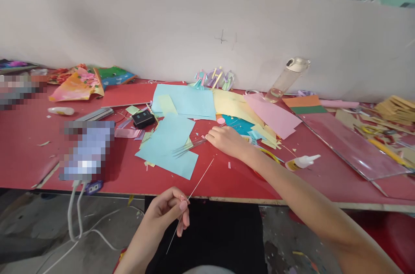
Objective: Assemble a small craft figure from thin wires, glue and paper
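Left hand (168, 211): fingers pinching thin straight pale wire (200, 179) mid-length, nearside of loose grey metal-wire bundle (193, 144), likely keeping both ends free. Right hand (228, 142): bent fingers at bundle; grip unclear.

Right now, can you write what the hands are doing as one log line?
left hand: pinching one thin wire | right hand: at the wire bunch | paper: light-blue sheet partly under bunch

Head-height view, forward and down onto table (240, 183)
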Demonstrator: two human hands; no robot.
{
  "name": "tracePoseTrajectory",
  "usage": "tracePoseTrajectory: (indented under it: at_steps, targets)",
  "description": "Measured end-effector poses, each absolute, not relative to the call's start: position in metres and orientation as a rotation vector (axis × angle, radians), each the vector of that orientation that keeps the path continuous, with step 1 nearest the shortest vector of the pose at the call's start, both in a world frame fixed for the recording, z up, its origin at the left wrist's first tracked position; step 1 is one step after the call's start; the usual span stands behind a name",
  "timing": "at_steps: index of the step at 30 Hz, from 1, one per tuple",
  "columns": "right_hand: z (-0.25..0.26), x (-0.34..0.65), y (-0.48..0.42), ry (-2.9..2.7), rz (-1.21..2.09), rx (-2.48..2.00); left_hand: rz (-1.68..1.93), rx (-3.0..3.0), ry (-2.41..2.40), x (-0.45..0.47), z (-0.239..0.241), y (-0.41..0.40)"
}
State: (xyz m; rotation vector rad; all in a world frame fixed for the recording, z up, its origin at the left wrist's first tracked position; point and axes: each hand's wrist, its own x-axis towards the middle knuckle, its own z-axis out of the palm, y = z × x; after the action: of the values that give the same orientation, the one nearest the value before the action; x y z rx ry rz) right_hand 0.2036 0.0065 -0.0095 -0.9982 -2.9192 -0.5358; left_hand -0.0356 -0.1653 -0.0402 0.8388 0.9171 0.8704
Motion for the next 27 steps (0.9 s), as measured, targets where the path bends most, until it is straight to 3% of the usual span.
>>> tracePoseTrajectory:
  at_steps: [27]
  targets:
    - [0.0, 0.226, 0.003, -2.665, -0.456, -1.099, 0.95, 0.851, 0.961, -0.037, -0.027, -0.155]
